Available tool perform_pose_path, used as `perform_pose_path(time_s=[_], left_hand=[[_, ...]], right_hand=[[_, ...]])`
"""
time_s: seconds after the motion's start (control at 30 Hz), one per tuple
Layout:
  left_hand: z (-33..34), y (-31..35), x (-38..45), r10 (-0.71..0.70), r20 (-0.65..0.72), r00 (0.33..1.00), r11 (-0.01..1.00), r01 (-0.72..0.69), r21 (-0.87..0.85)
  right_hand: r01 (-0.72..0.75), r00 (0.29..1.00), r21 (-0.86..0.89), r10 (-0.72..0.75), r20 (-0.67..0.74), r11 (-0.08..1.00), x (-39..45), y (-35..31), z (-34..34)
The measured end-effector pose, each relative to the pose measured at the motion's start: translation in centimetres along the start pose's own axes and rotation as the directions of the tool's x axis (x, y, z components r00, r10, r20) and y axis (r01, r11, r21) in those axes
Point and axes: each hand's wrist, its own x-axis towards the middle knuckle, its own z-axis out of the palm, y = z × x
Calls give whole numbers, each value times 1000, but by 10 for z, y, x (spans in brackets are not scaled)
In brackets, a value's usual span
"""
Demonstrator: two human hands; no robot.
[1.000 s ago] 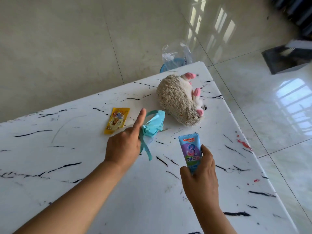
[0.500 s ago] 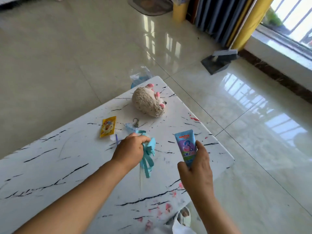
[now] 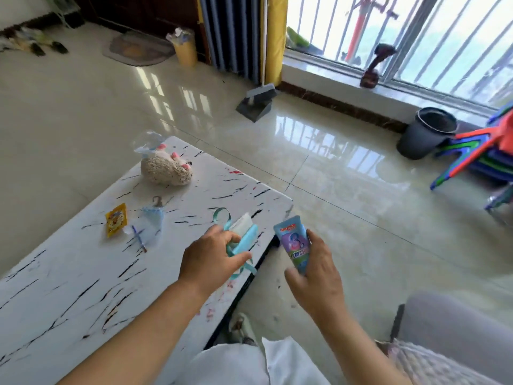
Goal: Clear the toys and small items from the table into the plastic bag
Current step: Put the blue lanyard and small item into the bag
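My left hand (image 3: 212,257) grips a light blue ribboned item (image 3: 243,240) above the near right edge of the white marble table (image 3: 69,273). My right hand (image 3: 313,273) holds a small blue and purple tube (image 3: 294,243) just past the table's corner, over the floor. A plush hedgehog (image 3: 166,169) lies at the table's far end. A yellow sachet (image 3: 116,219), a pale blue pouch with a hook (image 3: 153,215) and a small pen (image 3: 138,238) lie mid-table. A clear plastic bag (image 3: 144,143) peeks from behind the far edge.
The floor is glossy tile. A dustpan and broom (image 3: 256,102) stand by the curtain, a dark bucket (image 3: 426,133) and stacked coloured stools (image 3: 483,159) sit at the right. White cloth (image 3: 244,362) and a grey cushion (image 3: 455,329) lie near my lap.
The view has tilted up and to the right. My left hand has carried the blue ribboned item rightward to the table edge; my right hand with the tube now hangs over the floor.
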Motion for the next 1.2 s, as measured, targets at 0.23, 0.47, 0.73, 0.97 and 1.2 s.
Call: perform_pose_path(time_s=[0.23,0.47,0.73,0.97,1.2], left_hand=[[29,69,-99,205,95,974,978,-208,19],[54,117,-170,308,248,919,951,-295,-89],[104,152,-269,615,507,604,720,-693,-48],[136,158,-395,683,648,336,595,-771,-227],[161,182,-529,745,667,11,314,-888,-336]], right_hand=[[-132,981,5,131,-144,991,-108,59,-66],[-347,869,66,347,-353,936,-226,102,-109],[-687,460,267,688,-561,676,-416,121,-103],[-814,135,391,795,-591,429,-577,109,-75],[-819,-120,517,807,-579,249,-720,118,-57]])
